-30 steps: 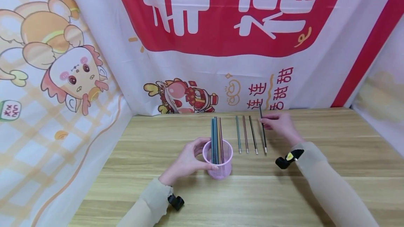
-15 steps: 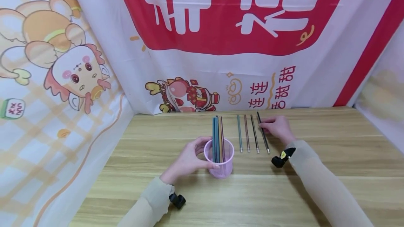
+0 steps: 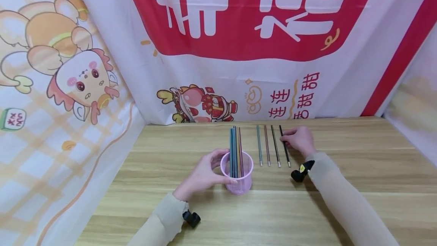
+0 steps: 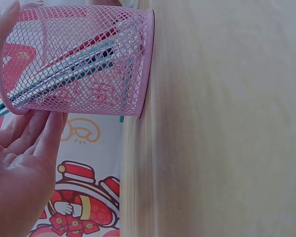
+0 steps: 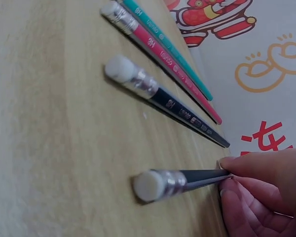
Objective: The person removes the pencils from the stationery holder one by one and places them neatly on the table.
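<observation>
My left hand (image 3: pixel 206 170) holds a pink mesh pen cup (image 4: pixel 89 59) by its side, thumb at the near rim and fingers behind. Several pencils (image 3: pixel 235 151) lean inside the cup. On the table, my right hand (image 3: pixel 300 139) pinches a black pencil (image 5: pixel 202 178) between thumb and fingers, its white eraser end toward me. To its left lie a second black pencil (image 3: pixel 275 145), a red pencil (image 3: pixel 266 145) and a green pencil (image 3: pixel 259 145), side by side in a row with their erasers toward me.
The wooden table (image 3: pixel 273 215) ends at the back against a printed cloth (image 3: pixel 218 67). Another printed cloth (image 3: pixel 68 124) hangs along the left side. The cup stands left of the pencil row.
The right hand has brought the pinched black pencil down and turned it in line with the others, at the row's right end. The left hand and cup have stayed in place.
</observation>
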`<action>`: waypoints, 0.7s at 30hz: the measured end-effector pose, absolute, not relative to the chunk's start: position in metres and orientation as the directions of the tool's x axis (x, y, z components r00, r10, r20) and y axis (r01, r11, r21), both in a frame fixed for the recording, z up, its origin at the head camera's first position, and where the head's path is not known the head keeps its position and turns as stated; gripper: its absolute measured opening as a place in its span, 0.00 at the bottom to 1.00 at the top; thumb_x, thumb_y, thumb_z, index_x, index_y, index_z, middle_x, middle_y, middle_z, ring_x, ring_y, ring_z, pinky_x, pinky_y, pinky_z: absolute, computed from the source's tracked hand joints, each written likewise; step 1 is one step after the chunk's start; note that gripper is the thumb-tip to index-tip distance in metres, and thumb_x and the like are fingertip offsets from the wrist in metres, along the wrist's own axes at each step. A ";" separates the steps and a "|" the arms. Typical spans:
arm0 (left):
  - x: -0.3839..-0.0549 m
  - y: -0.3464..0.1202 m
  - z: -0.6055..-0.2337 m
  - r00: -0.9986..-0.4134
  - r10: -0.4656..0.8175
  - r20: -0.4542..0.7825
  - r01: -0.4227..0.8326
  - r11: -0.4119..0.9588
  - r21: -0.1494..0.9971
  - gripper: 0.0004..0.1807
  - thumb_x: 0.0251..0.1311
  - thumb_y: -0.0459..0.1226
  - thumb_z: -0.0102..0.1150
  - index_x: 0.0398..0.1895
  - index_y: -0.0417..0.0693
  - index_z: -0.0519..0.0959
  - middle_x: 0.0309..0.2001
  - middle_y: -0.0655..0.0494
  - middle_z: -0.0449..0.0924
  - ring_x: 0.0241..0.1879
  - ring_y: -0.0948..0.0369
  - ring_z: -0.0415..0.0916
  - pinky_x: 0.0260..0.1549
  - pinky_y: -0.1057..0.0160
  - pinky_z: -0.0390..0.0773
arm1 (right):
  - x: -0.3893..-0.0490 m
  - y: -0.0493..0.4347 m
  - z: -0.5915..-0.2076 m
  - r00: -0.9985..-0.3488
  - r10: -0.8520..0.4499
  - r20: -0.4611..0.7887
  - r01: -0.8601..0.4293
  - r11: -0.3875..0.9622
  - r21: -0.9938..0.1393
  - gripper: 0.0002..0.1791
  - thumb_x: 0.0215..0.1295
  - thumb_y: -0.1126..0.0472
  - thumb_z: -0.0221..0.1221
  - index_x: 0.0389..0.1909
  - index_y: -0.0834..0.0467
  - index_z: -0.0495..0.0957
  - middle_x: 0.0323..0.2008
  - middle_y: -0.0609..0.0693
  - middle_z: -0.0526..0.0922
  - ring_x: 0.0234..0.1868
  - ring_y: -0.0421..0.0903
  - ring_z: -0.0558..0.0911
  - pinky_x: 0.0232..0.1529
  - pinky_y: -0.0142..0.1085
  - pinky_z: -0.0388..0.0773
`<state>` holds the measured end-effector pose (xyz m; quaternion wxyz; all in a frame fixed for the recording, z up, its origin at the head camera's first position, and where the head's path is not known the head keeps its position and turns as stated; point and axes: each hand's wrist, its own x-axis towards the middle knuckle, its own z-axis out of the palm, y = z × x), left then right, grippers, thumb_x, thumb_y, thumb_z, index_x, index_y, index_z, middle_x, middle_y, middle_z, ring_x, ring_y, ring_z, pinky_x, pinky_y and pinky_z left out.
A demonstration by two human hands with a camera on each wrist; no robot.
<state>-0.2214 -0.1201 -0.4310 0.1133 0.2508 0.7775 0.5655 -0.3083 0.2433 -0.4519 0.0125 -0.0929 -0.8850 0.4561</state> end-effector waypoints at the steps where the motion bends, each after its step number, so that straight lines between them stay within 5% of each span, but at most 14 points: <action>1: -0.221 -0.120 -0.431 -0.849 0.518 0.107 0.261 0.235 0.936 0.48 0.42 0.41 0.85 0.70 0.54 0.71 0.66 0.59 0.74 0.65 0.58 0.72 0.67 0.57 0.69 | -0.308 0.243 -0.452 -0.982 0.177 -0.064 0.155 0.569 -0.808 0.18 0.63 0.61 0.71 0.50 0.65 0.84 0.43 0.60 0.87 0.31 0.45 0.86 0.33 0.33 0.84; 13: -0.221 -0.120 -0.431 -0.846 0.521 0.112 0.256 0.215 0.942 0.48 0.42 0.39 0.85 0.70 0.53 0.71 0.65 0.58 0.74 0.65 0.59 0.72 0.67 0.59 0.69 | -0.306 0.243 -0.454 -0.981 0.187 -0.059 0.158 0.576 -0.802 0.17 0.64 0.58 0.70 0.50 0.63 0.85 0.44 0.59 0.87 0.35 0.47 0.85 0.40 0.38 0.82; 21: -0.221 -0.121 -0.432 -0.848 0.518 0.108 0.257 0.225 0.940 0.48 0.43 0.40 0.85 0.70 0.53 0.70 0.66 0.58 0.74 0.65 0.58 0.72 0.67 0.58 0.69 | -0.304 0.242 -0.454 -0.975 0.218 -0.042 0.154 0.526 -0.837 0.20 0.66 0.54 0.69 0.53 0.61 0.84 0.42 0.57 0.87 0.38 0.49 0.85 0.36 0.34 0.82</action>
